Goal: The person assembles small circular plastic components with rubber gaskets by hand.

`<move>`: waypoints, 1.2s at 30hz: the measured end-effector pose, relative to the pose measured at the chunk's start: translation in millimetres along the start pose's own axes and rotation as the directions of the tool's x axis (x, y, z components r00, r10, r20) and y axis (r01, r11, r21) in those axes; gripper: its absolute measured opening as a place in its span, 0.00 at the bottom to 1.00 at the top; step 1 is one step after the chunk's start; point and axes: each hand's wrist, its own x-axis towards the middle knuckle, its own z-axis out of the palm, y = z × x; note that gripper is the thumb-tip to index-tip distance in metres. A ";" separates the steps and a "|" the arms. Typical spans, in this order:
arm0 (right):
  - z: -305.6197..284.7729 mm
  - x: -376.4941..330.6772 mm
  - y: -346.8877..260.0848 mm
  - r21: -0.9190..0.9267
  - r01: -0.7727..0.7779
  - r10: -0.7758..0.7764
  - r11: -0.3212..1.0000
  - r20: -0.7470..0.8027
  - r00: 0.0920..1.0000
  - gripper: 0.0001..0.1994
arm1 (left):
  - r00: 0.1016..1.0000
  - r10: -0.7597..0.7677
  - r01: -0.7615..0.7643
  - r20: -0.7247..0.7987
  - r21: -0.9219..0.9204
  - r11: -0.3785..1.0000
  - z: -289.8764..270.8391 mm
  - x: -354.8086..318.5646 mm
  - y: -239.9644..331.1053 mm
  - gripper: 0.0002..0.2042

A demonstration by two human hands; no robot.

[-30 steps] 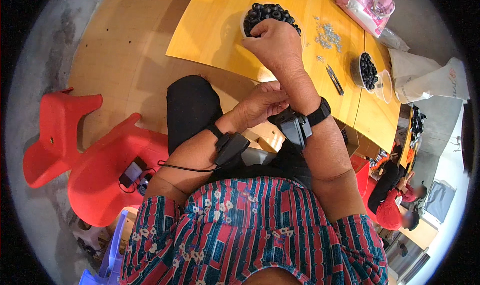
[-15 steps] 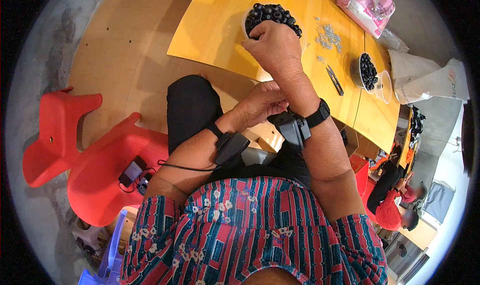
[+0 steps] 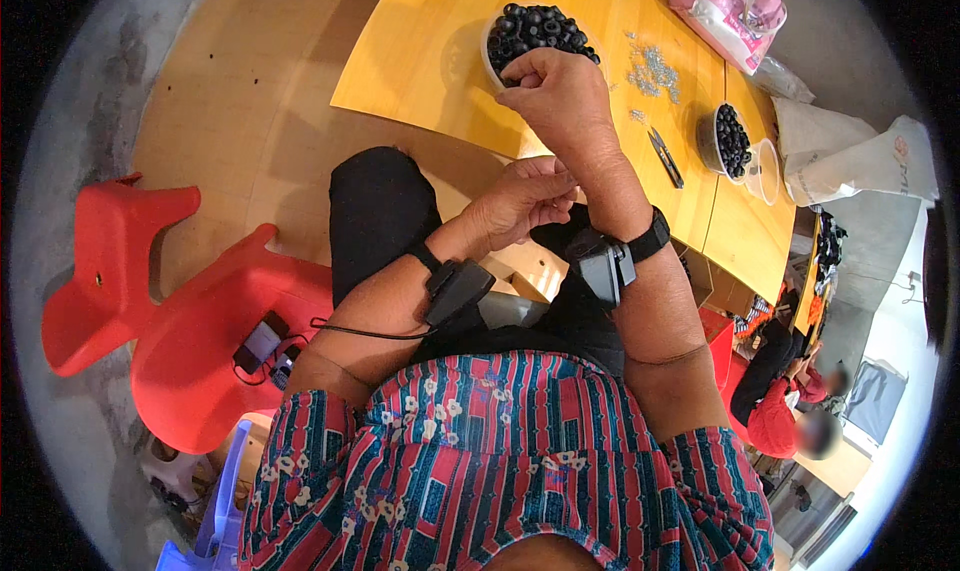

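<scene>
My right hand is over the near edge of a round tub heaped with small black ring-like parts. Its thumb and fingers are pinched together beside the parts; whether a part is between them is hidden. Below and to the left, my left hand is closed near my right wrist, thumb pressed to the fingers. Anything in that pinch is too small to make out. To the right of the tub lies a scatter of tiny silvery pieces.
Black-handled thread snips lie on the yellow table. A second tub of black parts and a clear empty cup stand farther right. A pink package is at the back. Red chairs are left; a co-worker sits right.
My right hand has drawn slightly back toward me from the tub, with its fingers still pinched. The left hand has stayed nearly in place, its fingers shifted a little.
</scene>
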 end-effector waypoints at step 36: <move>-25.5 -112.0 99.0 0.955 -0.131 0.418 0.265 0.009 0.908 0.06 | 0.997 -0.040 0.052 -0.072 0.177 0.983 6.9 -2.1 -5.8 0.13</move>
